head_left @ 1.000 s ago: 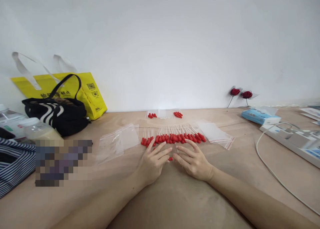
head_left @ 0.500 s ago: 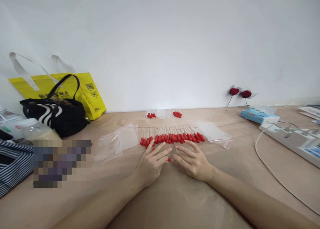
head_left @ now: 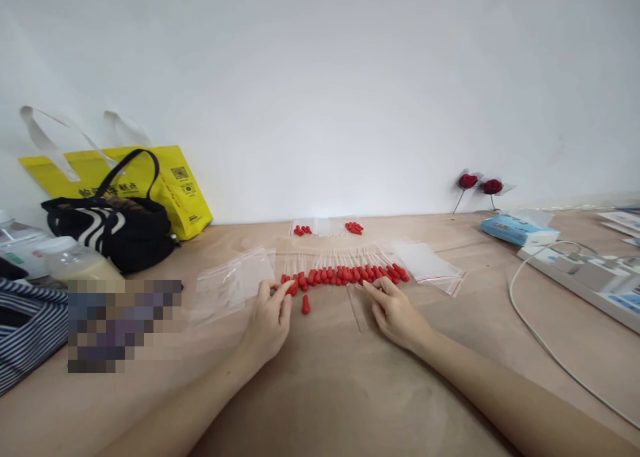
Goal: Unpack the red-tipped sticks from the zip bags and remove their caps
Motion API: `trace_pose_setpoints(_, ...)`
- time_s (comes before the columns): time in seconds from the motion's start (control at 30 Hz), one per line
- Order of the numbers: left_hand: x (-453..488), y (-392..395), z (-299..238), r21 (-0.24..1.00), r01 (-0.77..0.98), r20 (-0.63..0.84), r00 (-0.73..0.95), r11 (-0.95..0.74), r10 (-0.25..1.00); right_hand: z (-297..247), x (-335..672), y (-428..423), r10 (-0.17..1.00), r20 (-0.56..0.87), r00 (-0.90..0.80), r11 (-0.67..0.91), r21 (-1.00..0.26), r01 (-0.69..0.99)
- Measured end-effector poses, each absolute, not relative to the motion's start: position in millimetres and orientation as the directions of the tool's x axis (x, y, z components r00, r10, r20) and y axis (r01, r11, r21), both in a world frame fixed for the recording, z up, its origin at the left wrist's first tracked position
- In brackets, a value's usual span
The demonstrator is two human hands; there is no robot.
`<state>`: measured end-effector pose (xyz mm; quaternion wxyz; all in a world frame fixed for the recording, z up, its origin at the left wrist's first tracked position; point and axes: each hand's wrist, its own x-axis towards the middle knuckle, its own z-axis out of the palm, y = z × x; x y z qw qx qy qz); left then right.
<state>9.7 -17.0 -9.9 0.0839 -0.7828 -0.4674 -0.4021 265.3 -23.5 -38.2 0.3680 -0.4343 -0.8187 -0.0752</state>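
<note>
Sticks (head_left: 345, 275) with red ends lie in a fanned row across the middle of the bench (head_left: 320, 384), pale shafts pointing away from me and red ends on the near side. On my feed I have the left hand (head_left: 270, 314) at the left end of that row. Its fingers are drawn narrow, thumb and index tips right at a red end, though I cannot tell whether they grip it. Just in front of the row, between the two hands, one red piece (head_left: 306, 304) lies apart from the rest.

I see the right hand (head_left: 395, 310) low over a small clear bag (head_left: 356, 310) near the row's front edge. The fingers there are bent and close together at the bag's upper edge; whether they pinch it or only press it down, I can't make out.

Clear zip bags (head_left: 235, 280) lie to the left of the row, and another stack of bags (head_left: 430, 267) touches or nearly touches its right end. Farther back, close to the wall (head_left: 320, 97), I can see two clusters of red ends, a left cluster (head_left: 302, 230) and a right cluster (head_left: 354, 228), with clear plastic around them. A blue tissue pack (head_left: 517, 230) sits well off to the right, beside a white power strip (head_left: 545, 260).
</note>
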Motion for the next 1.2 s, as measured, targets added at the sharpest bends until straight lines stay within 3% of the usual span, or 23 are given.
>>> trace_pose_setpoints(0.3, 3.5, -19.6, -7.8, 0.483, 0.754, 0.427, 0.242, -0.446, 0.871, -39.9, 259.8, -23.6, 0.711, 0.603, -0.361, 0.626, -0.309, 0.716)
trace_pose_setpoints(0.53, 9.5, -17.8, -9.8, 0.646, 0.660, 0.357, 0.183, -0.384, 0.916, -35.4, 247.7, -26.1, 0.760, 0.557, -0.334, 0.606, -0.424, 0.673)
trace_pose_setpoints(0.8, 1.6, 11.0, 0.7, 0.557, 0.775, 0.348, 0.107, -0.298, 0.931, -32.4, 245.5, -28.4, 0.780, 0.505, -0.369, 0.606, -0.464, 0.646)
trace_pose_setpoints(1.2, 4.5, 26.0, -4.0, 0.643, 0.708, 0.316, 0.103, -0.293, 0.943, -33.7, 247.3, -26.9, 0.766, 0.582, -0.273, 0.606, -0.509, 0.611)
